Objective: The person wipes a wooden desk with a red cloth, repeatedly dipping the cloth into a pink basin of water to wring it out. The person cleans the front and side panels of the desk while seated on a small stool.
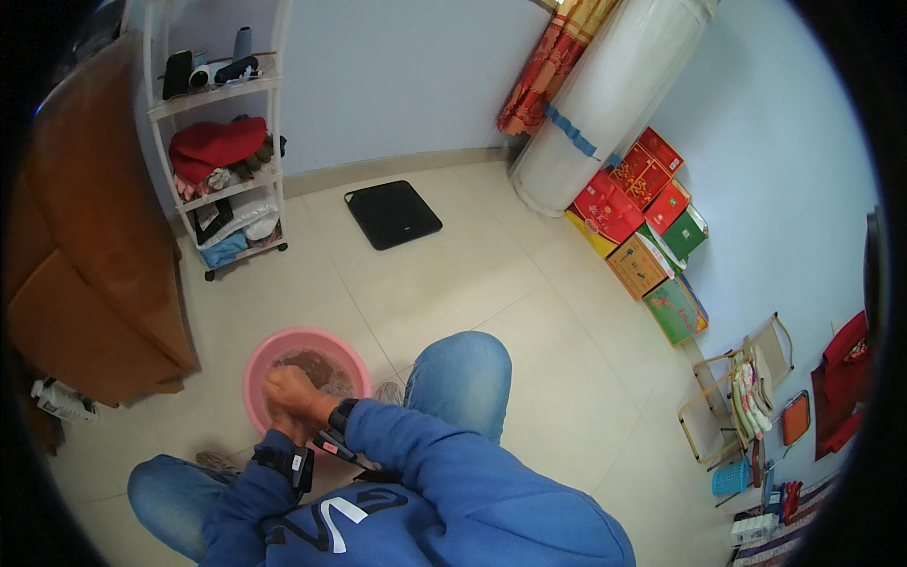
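Note:
A pink plastic basin stands on the tiled floor between my knees. Dark, murky water with foam on it fills part of the basin. My right hand is curled into a fist over the near left side of the basin. Just below and against it is my left hand, mostly covered by the right one. Whether either hand grips something cannot be made out. Both wrists wear black straps, and a small device sits on the left one.
A black flat scale lies on the floor ahead. A white wheeled shelf rack and a brown-covered piece of furniture stand left. Stacked gift boxes, a wrapped white roll and a folding chair are at right.

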`<state>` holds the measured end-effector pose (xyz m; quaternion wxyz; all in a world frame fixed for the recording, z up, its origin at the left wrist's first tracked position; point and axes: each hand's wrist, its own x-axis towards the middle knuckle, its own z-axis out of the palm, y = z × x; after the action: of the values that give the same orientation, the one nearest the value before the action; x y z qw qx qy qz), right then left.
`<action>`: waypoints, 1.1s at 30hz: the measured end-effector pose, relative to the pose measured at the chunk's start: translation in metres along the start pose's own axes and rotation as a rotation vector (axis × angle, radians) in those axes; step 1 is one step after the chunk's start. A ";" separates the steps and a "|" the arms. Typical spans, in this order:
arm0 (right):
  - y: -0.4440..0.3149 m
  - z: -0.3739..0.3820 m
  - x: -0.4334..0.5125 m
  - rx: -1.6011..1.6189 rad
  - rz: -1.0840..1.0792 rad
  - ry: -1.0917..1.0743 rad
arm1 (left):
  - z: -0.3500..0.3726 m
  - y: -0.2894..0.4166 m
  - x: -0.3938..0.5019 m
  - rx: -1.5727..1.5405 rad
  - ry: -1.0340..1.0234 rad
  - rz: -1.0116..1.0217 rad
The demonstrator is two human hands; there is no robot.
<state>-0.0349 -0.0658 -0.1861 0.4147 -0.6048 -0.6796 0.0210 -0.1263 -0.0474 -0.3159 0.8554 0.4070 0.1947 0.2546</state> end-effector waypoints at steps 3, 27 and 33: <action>0.000 0.002 -0.002 0.129 0.143 0.010 | 0.000 0.003 -0.004 0.088 0.071 0.043; -0.004 -0.012 -0.012 0.373 0.580 -0.117 | 0.076 0.050 -0.005 -0.733 0.489 -0.273; 0.017 -0.018 -0.016 0.772 0.914 -0.103 | 0.072 0.064 0.011 -0.136 0.700 -0.390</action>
<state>-0.0118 -0.0829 -0.1916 0.5198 -0.6396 -0.3132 0.4719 -0.0960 -0.0493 -0.2233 0.7945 0.1938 0.5305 0.2231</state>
